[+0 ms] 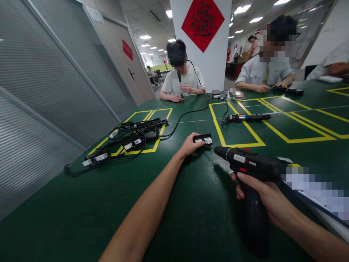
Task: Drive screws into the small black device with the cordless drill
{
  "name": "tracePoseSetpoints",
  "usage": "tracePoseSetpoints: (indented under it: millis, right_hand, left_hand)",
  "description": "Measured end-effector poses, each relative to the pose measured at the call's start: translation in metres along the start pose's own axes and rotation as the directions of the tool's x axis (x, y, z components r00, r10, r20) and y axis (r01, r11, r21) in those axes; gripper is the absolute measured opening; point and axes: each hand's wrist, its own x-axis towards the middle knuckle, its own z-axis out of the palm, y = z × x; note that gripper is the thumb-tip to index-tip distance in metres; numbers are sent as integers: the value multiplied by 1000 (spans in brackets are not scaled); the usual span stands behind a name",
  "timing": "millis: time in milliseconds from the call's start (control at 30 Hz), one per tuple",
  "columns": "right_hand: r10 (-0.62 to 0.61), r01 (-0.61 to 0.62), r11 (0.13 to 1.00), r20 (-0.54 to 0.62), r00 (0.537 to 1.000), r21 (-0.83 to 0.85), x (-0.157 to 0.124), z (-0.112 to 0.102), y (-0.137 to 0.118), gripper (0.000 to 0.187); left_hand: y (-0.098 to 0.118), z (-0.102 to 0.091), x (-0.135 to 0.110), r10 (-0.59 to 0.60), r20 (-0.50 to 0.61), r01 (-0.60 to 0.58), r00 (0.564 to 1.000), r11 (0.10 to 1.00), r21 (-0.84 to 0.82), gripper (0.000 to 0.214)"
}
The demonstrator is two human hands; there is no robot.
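We pin the black adapter [203,139] with our left hand [189,145], grip closed on it. Our right hand [261,193] clamps the cordless drill [251,165], bit aimed at ten o'clock — probably screw-driving, so the bit must seat squarely.

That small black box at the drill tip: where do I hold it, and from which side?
Probably best to hold the small black box by its left end, coming from the left, as the left hand does. It lies flat, and the drill in the right hand points at its right end.
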Motion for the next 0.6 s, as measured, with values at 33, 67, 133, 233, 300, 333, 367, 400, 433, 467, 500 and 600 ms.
tracePoseSetpoints:
  millis: [33,67,133,233,300,333,367,400,433,467,500,600]
  right_hand:
    - [-3,3,1000,3,1000,-3,-1,1,0,31]
    - [-4,4,1000,4,1000,-4,-1,1,0,31]
    - [-5,5,1000,3,1000,-1,-2,2,-1,32]
    - [-10,10,1000,11,1000,10,0,3,-2,32]
    - [-21,20,1000,17,1000,17,1,3,-2,32]
    - [-22,22,1000,17,1000,16,1,3,-2,33]
    - [-21,21,1000,11,1000,10,0,4,-1,33]
    - [-18,18,1000,3,1000,-4,-2,5,-1,34]
    - [-13,12,1000,-11,1000,-26,-4,6,-1,35]
    - [-14,12,998,-30,999,-55,-7,7,-2,35]
    - [-24,20,996,-51,998,-88,-10,8,-4,35]
    - [-85,62,974,-97,992,-218,-15,11,-11,34]
  left_hand:
    - [0,0,0,0,7,0,1000,1000,-6,44]
    - [0,0,-1,0,12,0,1000,1000,-13,45]
    - [0,-1,-1,5,23,-4,1000,1000,-25,47]
    - [1,-2,-2,4,31,-3,1000,1000,-18,49]
    - [2,-3,-2,1,28,-1,1000,1000,5,50]
    - [2,-4,-2,1,19,-2,1000,1000,21,50]
    - [3,-4,-3,4,8,-4,1000,999,36,50]
    - [3,-4,-3,6,-4,-6,1000,999,50,49]
    - [3,-4,-4,6,-15,-5,1000,998,62,49]
    - [3,-3,-4,4,-25,-2,1000,998,71,49]
    - [3,-3,-5,1,-33,2,999,997,75,49]
    - [2,-1,-5,-5,-46,8,999,998,66,49]
